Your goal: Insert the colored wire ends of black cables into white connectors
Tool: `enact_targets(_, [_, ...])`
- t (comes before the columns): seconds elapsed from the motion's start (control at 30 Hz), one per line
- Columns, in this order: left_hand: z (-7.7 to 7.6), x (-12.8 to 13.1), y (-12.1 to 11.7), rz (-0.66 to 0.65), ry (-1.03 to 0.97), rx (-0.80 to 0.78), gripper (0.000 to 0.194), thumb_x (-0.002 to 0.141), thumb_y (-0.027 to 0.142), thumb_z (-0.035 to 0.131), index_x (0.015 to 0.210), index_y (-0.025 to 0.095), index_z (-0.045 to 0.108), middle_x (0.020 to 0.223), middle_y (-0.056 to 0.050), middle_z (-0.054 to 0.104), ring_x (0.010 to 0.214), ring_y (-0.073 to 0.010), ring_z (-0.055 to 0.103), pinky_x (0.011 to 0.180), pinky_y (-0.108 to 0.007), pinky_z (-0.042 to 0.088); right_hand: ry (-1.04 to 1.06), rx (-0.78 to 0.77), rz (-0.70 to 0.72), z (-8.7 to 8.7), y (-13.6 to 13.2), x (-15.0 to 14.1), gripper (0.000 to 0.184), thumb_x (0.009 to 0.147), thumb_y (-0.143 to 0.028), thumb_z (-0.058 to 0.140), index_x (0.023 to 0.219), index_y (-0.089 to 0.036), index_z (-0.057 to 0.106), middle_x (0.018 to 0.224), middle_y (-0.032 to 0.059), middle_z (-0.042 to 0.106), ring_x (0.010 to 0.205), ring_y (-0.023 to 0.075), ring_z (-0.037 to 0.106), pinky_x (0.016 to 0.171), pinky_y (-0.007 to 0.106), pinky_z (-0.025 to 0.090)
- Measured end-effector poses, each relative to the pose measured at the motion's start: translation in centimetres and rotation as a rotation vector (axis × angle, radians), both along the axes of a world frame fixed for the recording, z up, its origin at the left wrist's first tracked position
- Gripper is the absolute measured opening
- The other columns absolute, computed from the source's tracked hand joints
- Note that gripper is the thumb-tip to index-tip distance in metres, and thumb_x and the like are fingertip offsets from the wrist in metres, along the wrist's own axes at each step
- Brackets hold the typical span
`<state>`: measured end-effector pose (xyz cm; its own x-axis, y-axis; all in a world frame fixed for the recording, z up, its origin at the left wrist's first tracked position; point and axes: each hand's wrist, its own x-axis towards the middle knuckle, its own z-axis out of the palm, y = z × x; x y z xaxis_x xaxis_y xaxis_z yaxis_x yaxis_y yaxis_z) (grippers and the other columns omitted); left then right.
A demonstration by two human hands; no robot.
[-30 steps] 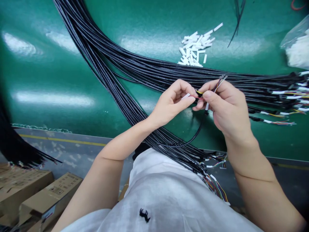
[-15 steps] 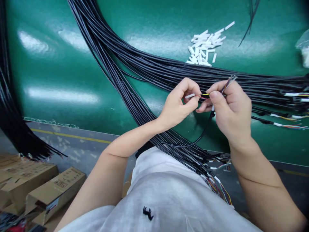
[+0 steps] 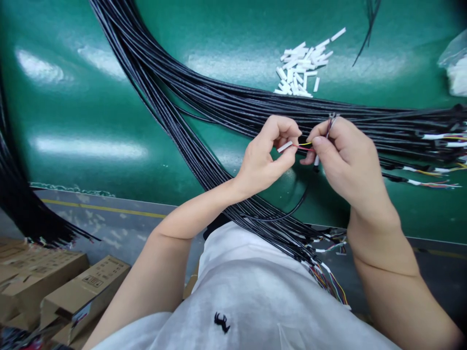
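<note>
My left hand [image 3: 264, 160] is closed, its fingers curled around a short white sleeve [image 3: 285, 146]. Yellow and red wires [image 3: 305, 145] run from that sleeve across to my right hand [image 3: 352, 163]. There the thumb and forefinger pinch the wires close to the end of a black cable [image 3: 299, 203]. Several other thin wires [image 3: 330, 126] of this cable are bent up over the right forefinger, their tips bare. Below the right fingers the cable loops down toward the bundle at my waist. Whether the wires pass inside the sleeve is hard to make out.
A thick bundle of black cables [image 3: 219, 92] crosses the green table [image 3: 91, 112], with a second branch [image 3: 189, 150] running toward me. Loose white sleeves [image 3: 301, 65] lie in a pile behind. A plastic bag [image 3: 458, 68] is at right, cardboard boxes [image 3: 83, 287] at lower left.
The view has shifted slightly. The white sleeve has tilted in my left fingers and shows more of its length. My right hand has turned a little, and its upright wires now stand more vertical.
</note>
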<state>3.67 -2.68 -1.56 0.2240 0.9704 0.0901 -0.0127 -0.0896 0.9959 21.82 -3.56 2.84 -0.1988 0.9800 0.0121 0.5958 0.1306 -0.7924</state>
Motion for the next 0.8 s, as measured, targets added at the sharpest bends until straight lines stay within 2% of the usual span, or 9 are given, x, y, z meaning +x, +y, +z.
enact_targets(0.17, [-0.24,-0.16,0.13,0.010,0.023,0.023,0.025,0.094,0.049,0.071,0.102,0.025,0.067,0.094,0.000,0.064,0.091,-0.0140,0.064,0.081,-0.033,0.054,0.001,0.001,0.015,-0.27,-0.02,0.15,0.022,0.107,-0.036,0.054,0.089,-0.028,0.061,0.088,-0.0003,0.065,0.066,0.0164,0.066,0.071,0.039,0.056])
enact_targets(0.43, [-0.68,-0.33,0.35,0.007,0.016,0.115,0.023,0.097,0.049,0.067,0.101,0.026,0.065,0.096,0.000,0.065,0.092,-0.0138,0.067,0.084,-0.034,0.055,-0.020,0.122,0.024,-0.40,0.06,0.07,0.025,0.106,-0.038,0.056,0.084,-0.028,0.061,0.086,0.0027,0.067,0.070,0.0173,0.065,0.068,0.036,0.055])
enact_targets(0.6, [-0.64,-0.69,0.56,-0.079,-0.041,-0.025,0.033,0.097,0.055,0.067,0.112,0.026,0.061,0.096,0.001,0.068,0.092,-0.0130,0.072,0.083,-0.031,0.059,0.011,0.172,-0.019,-0.15,-0.10,-0.36,0.024,0.105,-0.031,0.054,0.082,-0.027,0.060,0.087,0.0007,0.067,0.068,0.0162,0.063,0.064,0.034,0.054])
enact_targets(0.7, [-0.35,-0.89,0.65,-0.164,-0.099,-0.143,0.038,0.096,0.057,0.068,0.116,0.026,0.059,0.096,0.001,0.068,0.088,-0.0117,0.073,0.080,-0.029,0.060,-0.056,0.206,-0.056,0.00,-0.31,-0.59,0.023,0.105,-0.033,0.052,0.085,-0.028,0.061,0.085,0.0016,0.067,0.073,0.0196,0.066,0.069,0.038,0.056])
enact_targets(0.8, [-0.08,-0.98,0.71,-0.181,-0.146,-0.207,0.038,0.093,0.052,0.073,0.115,0.025,0.059,0.098,0.001,0.069,0.088,-0.0114,0.072,0.080,-0.028,0.058,-0.083,0.199,-0.063,0.16,-0.50,-0.74,0.022,0.104,-0.034,0.052,0.085,-0.029,0.062,0.084,0.0032,0.068,0.081,0.0236,0.068,0.075,0.043,0.058])
